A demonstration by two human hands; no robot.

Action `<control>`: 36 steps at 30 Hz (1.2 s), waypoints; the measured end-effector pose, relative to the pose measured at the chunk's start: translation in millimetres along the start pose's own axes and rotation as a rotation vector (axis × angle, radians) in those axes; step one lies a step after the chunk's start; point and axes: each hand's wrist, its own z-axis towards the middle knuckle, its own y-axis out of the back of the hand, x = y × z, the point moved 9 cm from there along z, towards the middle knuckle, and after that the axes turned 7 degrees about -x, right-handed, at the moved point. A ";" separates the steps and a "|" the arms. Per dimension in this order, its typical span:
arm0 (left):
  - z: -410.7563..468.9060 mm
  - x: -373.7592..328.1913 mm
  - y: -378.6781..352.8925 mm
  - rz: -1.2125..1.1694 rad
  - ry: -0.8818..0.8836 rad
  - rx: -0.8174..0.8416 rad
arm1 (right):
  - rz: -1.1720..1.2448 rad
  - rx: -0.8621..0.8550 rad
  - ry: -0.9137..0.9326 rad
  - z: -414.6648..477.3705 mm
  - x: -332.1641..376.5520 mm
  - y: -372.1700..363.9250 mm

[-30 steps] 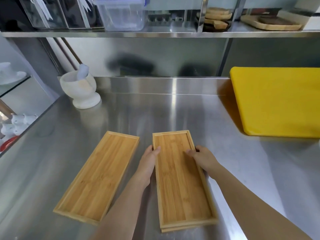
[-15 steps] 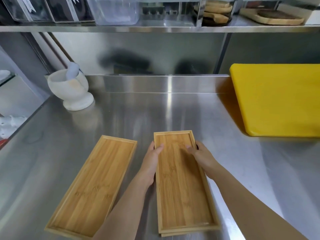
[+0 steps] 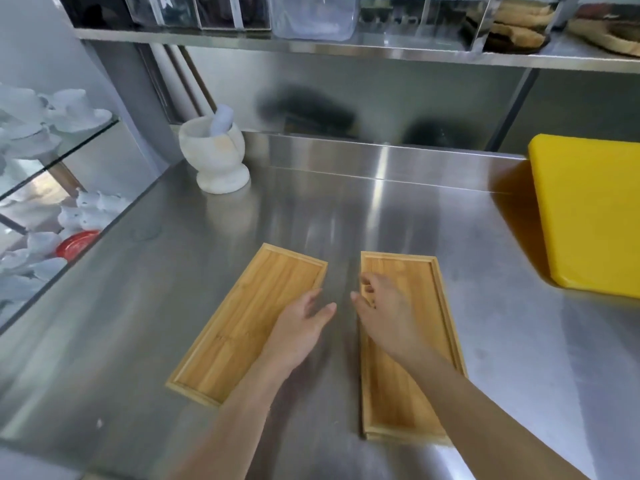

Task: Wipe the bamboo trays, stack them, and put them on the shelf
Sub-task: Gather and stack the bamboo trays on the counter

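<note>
Two bamboo trays lie stacked (image 3: 412, 386) on the steel counter, their long side running away from me. A single bamboo tray (image 3: 242, 320) lies to their left, angled. My left hand (image 3: 299, 329) hovers open over the right part of the single tray, fingers spread, holding nothing. My right hand (image 3: 384, 310) is open above the left far part of the stack, fingers loosely curled, gripping nothing. The steel shelf (image 3: 346, 50) runs across the top of the view.
A white mortar with pestle (image 3: 214, 157) stands at the back left. A thick yellow cutting board (image 3: 588, 213) lies at the right. The shelf holds clear containers (image 3: 311, 15) and wooden boards (image 3: 519, 26). A glass rack with white crockery (image 3: 41, 126) is left of the counter.
Both hands have let go of the stacked trays and shifted left; my left hand now hangs over the single tray. The camera has swung to the left.
</note>
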 end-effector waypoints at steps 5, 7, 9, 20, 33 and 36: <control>5.9 26.5 90.9 0.481 -0.008 -0.297 | 0.346 0.265 -0.199 -27.4 25.9 -81.6; 2.3 49.0 120.5 0.630 0.090 -0.343 | 0.437 0.302 -0.333 -39.4 20.7 -106.5; -3.9 72.0 137.3 0.690 0.188 -0.318 | 0.498 0.282 -0.418 -45.4 17.7 -121.5; -19.5 83.8 152.5 0.153 0.361 -0.215 | 0.856 0.344 -0.807 -58.3 20.5 -134.7; -43.6 98.6 133.4 0.007 0.523 -0.153 | 0.754 0.362 -0.805 -67.7 15.5 -121.7; -44.2 103.6 135.9 -0.028 0.488 -0.191 | 0.760 0.364 -0.787 -74.8 17.9 -121.0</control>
